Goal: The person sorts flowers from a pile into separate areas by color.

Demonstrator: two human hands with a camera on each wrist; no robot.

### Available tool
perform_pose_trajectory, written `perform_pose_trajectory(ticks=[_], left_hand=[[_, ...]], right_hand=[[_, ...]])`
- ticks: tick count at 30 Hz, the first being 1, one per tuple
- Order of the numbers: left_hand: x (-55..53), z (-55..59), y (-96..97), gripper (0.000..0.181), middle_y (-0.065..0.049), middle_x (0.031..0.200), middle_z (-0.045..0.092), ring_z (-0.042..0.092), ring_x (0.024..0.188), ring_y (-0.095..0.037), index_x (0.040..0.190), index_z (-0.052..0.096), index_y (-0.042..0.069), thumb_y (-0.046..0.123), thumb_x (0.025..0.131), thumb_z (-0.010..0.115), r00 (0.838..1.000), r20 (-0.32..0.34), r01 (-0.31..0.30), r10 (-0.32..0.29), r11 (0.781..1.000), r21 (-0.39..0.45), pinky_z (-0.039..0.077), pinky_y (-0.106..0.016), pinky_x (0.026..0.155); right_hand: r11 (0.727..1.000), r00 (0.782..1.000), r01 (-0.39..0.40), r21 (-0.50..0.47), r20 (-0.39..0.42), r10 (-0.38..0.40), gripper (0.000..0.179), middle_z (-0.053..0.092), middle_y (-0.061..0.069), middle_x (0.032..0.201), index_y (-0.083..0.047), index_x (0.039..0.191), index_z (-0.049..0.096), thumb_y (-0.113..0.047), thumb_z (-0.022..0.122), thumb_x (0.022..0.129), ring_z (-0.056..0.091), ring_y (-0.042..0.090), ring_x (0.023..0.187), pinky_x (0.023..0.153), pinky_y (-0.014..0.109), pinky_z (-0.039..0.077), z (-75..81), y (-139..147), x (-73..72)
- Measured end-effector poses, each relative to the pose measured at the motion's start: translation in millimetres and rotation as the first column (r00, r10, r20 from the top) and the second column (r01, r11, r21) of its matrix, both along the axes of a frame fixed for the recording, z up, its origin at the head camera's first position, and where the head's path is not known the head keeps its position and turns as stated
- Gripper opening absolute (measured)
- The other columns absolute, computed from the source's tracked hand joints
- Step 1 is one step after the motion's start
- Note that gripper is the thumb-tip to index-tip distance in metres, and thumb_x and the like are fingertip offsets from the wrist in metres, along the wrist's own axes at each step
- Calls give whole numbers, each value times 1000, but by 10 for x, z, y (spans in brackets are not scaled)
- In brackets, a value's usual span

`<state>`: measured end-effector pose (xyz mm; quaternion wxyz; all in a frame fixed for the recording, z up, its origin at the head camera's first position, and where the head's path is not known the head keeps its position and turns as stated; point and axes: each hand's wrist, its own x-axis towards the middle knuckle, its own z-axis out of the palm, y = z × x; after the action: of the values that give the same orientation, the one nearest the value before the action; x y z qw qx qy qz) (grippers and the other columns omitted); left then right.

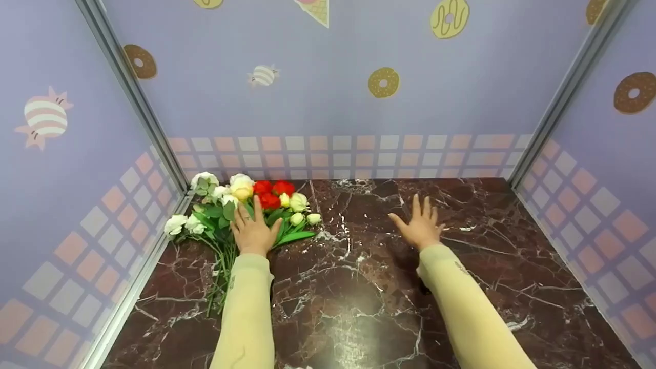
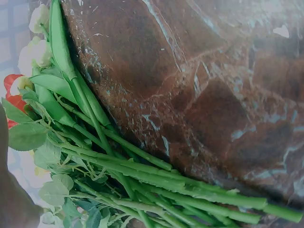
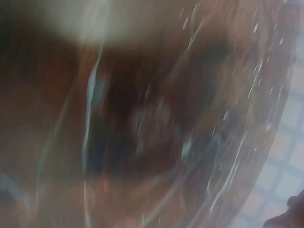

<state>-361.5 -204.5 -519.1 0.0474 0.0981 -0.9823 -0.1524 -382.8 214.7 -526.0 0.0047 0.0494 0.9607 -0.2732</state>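
Observation:
A bunch of flowers (image 1: 220,225) lies at the back left of the table, with red, white and pale yellow blooms and long green stems (image 2: 190,185). Over it my left hand (image 1: 253,231) is spread, fingers straight and pointing to the back, overlapping leaves and blooms in the head view. At the left wrist view's edge only a dark part of that hand (image 2: 16,194) shows beside the leaves. My right hand (image 1: 421,228) hovers above the table right of centre, fingers spread, holding nothing. In the blurred right wrist view, just a bit of that hand (image 3: 287,216) appears.
The dark red marbled table (image 1: 348,287) has white veins and a bright reflection near the front. Lilac panels with candy and doughnut prints enclose it: a back wall (image 1: 318,102), a left wall (image 1: 66,179) and a right wall (image 1: 615,169). Metal strips run along the corners.

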Motion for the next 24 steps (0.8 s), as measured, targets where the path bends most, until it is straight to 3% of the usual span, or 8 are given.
perform_pose_trajectory(ticks=[4,8,15,20,24], left_hand=[[23,-17,-35,98,-36,167,5,14,155,-53,165,-9,8,59,104,49,998,-13,-65,66,995,69,25,-64,125],[64,-42,-75,96,-40,162,20,26,149,-55,164,0,-2,52,104,54,994,0,-112,112,990,86,34,-63,120],[109,-85,-107,84,-41,154,36,40,140,-55,154,28,-11,46,103,61,993,15,-114,113,991,72,41,-63,114],[137,-124,-134,67,-39,144,48,49,132,-53,141,46,-14,37,102,65,990,53,-132,128,989,73,44,-65,109],[148,-158,-149,47,-37,138,55,51,129,-53,136,54,-13,22,105,59,989,68,-139,135,988,64,45,-66,108]], right_hand=[[989,1000,-4,-145,-31,-1,98,-7,23,173,-14,167,-2,-69,44,100,1,56,156,123,76,9,-36,-240,29],[954,997,-36,-297,-72,15,90,4,30,170,-4,165,6,-56,48,104,8,60,154,127,69,9,-74,-503,64],[861,999,-35,-508,-47,13,85,10,26,171,-6,166,10,-54,46,106,10,50,158,130,61,8,-82,-855,160],[785,999,-18,-620,-37,-7,80,19,23,170,-3,164,18,-52,46,106,21,42,158,131,54,16,-100,-1110,249],[733,999,-14,-680,-44,-21,75,30,26,166,2,161,25,-46,47,107,31,43,154,129,54,24,-126,-1340,317]])
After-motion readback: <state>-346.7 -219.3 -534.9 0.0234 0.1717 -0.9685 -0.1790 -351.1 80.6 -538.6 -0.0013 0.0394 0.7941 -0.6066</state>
